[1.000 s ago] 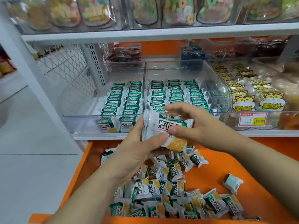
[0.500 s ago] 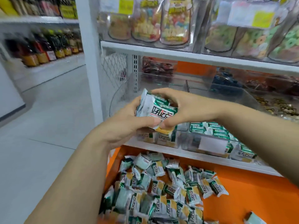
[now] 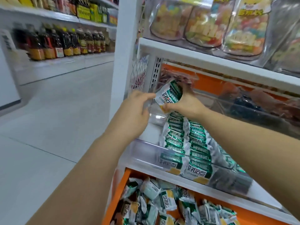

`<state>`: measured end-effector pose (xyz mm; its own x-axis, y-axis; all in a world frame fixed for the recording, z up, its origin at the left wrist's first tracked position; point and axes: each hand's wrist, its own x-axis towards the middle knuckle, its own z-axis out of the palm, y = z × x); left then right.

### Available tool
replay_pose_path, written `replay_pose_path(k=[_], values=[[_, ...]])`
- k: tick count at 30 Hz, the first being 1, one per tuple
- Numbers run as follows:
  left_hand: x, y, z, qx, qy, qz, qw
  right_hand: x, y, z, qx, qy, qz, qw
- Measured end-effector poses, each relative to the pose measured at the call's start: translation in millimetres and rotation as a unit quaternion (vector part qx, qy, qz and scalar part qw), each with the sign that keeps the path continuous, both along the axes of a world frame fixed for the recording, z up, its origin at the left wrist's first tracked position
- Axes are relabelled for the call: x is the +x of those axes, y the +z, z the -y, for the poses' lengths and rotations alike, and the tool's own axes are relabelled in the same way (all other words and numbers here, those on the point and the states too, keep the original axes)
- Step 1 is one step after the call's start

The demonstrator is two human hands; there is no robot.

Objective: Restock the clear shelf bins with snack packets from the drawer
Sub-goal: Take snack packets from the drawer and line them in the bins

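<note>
- Your left hand [image 3: 138, 108] is open, fingertips at the stack's left corner.
- Your right hand [image 3: 185, 103] grips the packet stack [image 3: 168, 95], up over the back of the clear bin [image 3: 146, 153].
- Light, crinkly and probably slippery: squeeze across the flat faces or it fans out.

Snack packets above a clear shelf bin and an open orange drawer.

The held packets [image 3: 168, 96], a small green-and-white bunch with a yellow patch at the lower end, are tilted in the grip of the right hand [image 3: 186, 105] over the back of the clear shelf bin [image 3: 146, 154]. The left hand [image 3: 138, 109] touches their left edge with straight fingers. Inside the bin, rows of packets [image 3: 177, 140] stand on edge, running front to back along its right side. Below, the orange drawer [image 3: 118, 192] is pulled out, with loose packets [image 3: 168, 202] heaped in it.
</note>
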<state>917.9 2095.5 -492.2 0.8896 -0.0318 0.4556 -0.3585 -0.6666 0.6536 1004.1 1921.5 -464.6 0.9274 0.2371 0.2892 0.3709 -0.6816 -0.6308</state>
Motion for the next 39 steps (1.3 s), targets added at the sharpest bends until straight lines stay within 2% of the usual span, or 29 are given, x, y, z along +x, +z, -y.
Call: replay_pose_path(k=[7, 12, 19, 22, 24, 26, 29, 32, 39], values=[[11.4, -18.7, 4.3, -0.012, 0.035, 0.035, 0.999, 47.8, -33.9, -6.8, -0.088, -0.044, 0.007, 0.995], [17.7, -18.5, 6.3, -0.044, 0.045, 0.055, 0.997, 66.7, -47.7, -5.1, -0.156, -0.027, -0.009, 0.987], [21.3, -28.8, 9.6, -0.057, 0.039, 0.082, 0.994, 87.6, -60.5, -18.1, -0.318, 0.023, -0.083, 0.944], [22.6, -32.5, 10.9, -0.055, 0.04, 0.09, 0.994, 90.7, -67.9, -19.8, -0.344, -0.008, -0.063, 0.937], [23.0, -34.0, 10.7, -0.049, 0.041, 0.093, 0.994, 86.5, -68.0, -19.2, -0.374, -0.036, -0.008, 0.927], [23.7, -34.7, 10.8, -0.046, 0.04, 0.096, 0.994, 81.9, -66.3, -18.4, -0.384, -0.043, 0.033, 0.922], [24.0, -35.6, 10.6, -0.046, 0.04, 0.098, 0.993, 80.0, -68.6, -15.7, -0.336, 0.014, -0.007, 0.942], [24.3, -35.8, 10.7, -0.043, 0.042, 0.102, 0.993, 79.4, -70.6, -10.5, -0.313, 0.017, -0.042, 0.949], [24.3, -36.9, 10.7, -0.039, 0.047, 0.099, 0.993, 79.8, -59.0, -4.8, -0.396, 0.072, -0.097, 0.91]])
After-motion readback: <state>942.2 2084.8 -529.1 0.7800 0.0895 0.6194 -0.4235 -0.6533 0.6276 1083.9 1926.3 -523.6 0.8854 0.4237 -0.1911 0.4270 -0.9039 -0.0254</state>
